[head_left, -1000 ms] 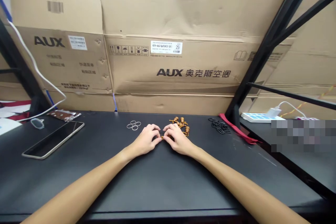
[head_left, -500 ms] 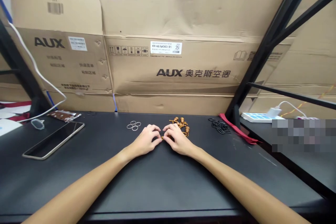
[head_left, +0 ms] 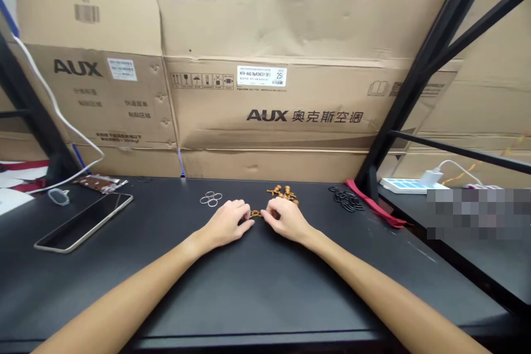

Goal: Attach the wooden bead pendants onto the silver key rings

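Observation:
A small loop of brown cord (head_left: 255, 213) shows between my two hands, just above the black table. My left hand (head_left: 231, 222) is curled at the cord's left end; its fingertips close on it, and whatever lies deeper in the fingers is hidden. From the right, my right hand (head_left: 287, 220) pinches the other end between thumb and forefinger. Behind that hand lies a small heap of brown gourd-like beads with cords (head_left: 287, 191), partly covered by the knuckles. Several silver split rings (head_left: 211, 198) rest left of my left hand.
Black clasp-like pieces (head_left: 347, 199) lie to the right beside a red strap (head_left: 375, 207). A phone (head_left: 85, 223), a brown packet (head_left: 100, 183) and a white cable (head_left: 62, 113) are at left. Cardboard boxes (head_left: 265, 27) stand behind the table; a black frame post (head_left: 415, 86) rises at right.
My hands have drawn slightly apart, and the brown cord loop between the fingertips has come into view. My right hand has shifted a little right, covering more of the bead heap.

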The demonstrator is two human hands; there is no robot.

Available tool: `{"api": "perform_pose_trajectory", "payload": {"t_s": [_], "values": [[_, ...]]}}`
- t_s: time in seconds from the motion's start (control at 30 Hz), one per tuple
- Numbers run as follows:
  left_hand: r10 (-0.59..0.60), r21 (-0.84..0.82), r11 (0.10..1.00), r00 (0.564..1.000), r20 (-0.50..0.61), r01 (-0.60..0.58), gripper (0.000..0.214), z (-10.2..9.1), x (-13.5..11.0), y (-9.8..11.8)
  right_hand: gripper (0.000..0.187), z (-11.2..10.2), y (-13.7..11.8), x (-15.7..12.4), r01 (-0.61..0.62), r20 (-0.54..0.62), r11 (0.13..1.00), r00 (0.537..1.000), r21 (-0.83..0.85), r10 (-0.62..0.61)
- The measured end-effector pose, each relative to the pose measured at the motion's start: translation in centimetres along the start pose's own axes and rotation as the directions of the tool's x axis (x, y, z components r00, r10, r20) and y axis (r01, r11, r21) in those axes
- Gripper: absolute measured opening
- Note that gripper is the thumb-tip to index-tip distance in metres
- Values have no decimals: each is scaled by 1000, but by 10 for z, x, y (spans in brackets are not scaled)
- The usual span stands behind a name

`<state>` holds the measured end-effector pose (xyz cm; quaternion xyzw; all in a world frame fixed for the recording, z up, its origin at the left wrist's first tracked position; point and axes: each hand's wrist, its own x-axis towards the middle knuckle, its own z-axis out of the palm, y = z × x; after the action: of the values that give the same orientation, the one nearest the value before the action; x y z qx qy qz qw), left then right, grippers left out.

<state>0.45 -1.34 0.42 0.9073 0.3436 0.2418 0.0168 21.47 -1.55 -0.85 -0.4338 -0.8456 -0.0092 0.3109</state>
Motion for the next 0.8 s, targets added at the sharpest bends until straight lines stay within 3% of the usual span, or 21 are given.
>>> {"api": "perform_pose_trajectory", "payload": {"t_s": [0.07,0.13,0.27,0.4,0.8], "values": [[25,14,1000,999,34,-25,20,1,-1,1,21,0,0,-1,40,92,999,995,15,-41],[10,28,1000,1000,24,-11,21,4,-1,0,14,2,1,-2,72,106,997,992,-2,-72],[-96,62,994,995,40,94,36,10,-1,-10,36,8,8,-2,26,145,999,989,-19,-23],[-113,86,991,991,73,107,41,12,-1,-16,45,10,12,-2,-10,211,1000,977,-15,13],[-98,82,992,994,41,95,41,15,-2,-16,45,13,15,-3,-12,202,1000,979,-6,13]]}}
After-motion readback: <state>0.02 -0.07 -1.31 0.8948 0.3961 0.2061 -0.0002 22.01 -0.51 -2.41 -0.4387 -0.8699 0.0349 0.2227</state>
